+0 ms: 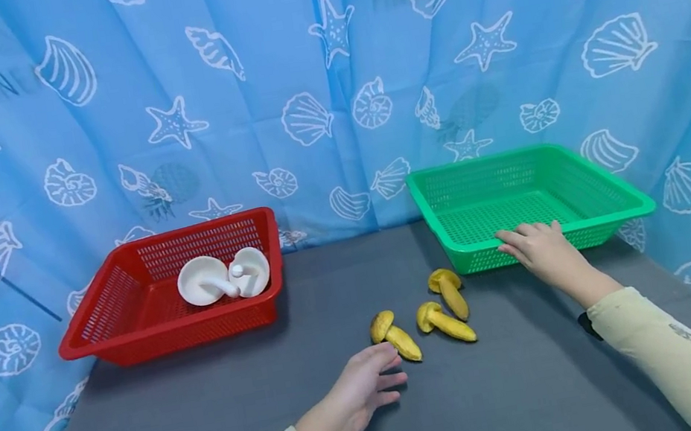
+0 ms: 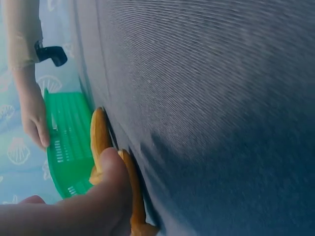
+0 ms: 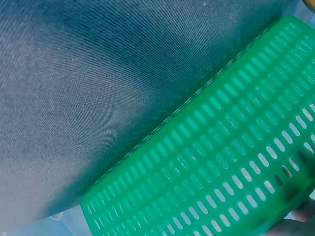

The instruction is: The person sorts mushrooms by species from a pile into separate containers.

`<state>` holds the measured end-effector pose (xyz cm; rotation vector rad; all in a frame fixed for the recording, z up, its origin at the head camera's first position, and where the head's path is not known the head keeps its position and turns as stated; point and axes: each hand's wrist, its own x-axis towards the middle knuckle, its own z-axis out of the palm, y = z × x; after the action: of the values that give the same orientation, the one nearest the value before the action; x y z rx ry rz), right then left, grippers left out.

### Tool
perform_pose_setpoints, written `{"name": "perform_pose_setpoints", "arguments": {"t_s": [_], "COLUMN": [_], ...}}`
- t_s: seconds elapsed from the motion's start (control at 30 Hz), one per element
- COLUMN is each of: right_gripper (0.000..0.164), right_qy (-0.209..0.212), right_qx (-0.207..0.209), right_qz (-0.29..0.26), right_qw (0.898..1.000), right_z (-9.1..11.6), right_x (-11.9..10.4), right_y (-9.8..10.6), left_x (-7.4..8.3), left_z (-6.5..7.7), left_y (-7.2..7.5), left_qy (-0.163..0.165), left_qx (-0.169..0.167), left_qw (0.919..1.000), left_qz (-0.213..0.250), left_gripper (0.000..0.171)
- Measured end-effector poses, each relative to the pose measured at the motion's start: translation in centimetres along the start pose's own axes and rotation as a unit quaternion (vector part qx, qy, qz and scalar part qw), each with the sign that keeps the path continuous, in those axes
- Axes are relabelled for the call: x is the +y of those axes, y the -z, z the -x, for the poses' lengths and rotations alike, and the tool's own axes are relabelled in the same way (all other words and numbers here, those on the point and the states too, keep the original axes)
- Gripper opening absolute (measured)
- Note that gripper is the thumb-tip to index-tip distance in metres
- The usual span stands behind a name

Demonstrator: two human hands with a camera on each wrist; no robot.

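My left hand [image 1: 356, 394] hovers beside the nearest yellow mushroom [image 1: 405, 343], fingers loosely extended and holding nothing; its fingertips overlap the stem in the head view. A second yellow mushroom [image 1: 449, 324] lies just to the right, and a third yellow mushroom [image 1: 453, 296] behind that one. In the left wrist view, a digit covers part of two mushrooms. At the near rim of the green basket [image 1: 467, 262], my right hand [image 1: 545, 255] holds the edge with its fingers over the top. The right wrist view shows the slotted basket wall [image 3: 221, 147], with fingers at the bottom right corner.
On the left stands a red basket [image 1: 188, 337] with two white mushrooms [image 1: 201, 280] inside. Grey cloth [image 1: 245, 397] covers the table. A blue curtain [image 1: 292, 50] with shells and starfish hangs directly behind both baskets.
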<state>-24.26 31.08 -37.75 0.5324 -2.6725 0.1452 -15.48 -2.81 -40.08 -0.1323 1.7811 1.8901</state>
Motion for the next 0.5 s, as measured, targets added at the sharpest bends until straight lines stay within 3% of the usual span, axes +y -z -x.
{"name": "perform_pose_setpoints", "arguments": {"t_s": [0.2, 0.5], "right_gripper": [0.033, 0.035], "right_qy": [-0.013, -0.027], "right_qx": [-0.028, -0.067], "right_qz": [0.003, -0.010], "right_qw": [1.000, 0.997], "right_z": [-0.5, -0.9], "right_x": [-0.1, -0.2], "right_y": [0.4, 0.7], "left_x": [0.0, -0.5], "left_z": [-0.6, -1.8], "left_y": [-1.0, -2.2], "left_qy": [0.007, -0.030], "left_qx": [0.059, 0.124], "left_qw": [0.9982, 0.9919], "left_qz": [0.007, -0.005], "left_gripper": [0.057, 0.055]}}
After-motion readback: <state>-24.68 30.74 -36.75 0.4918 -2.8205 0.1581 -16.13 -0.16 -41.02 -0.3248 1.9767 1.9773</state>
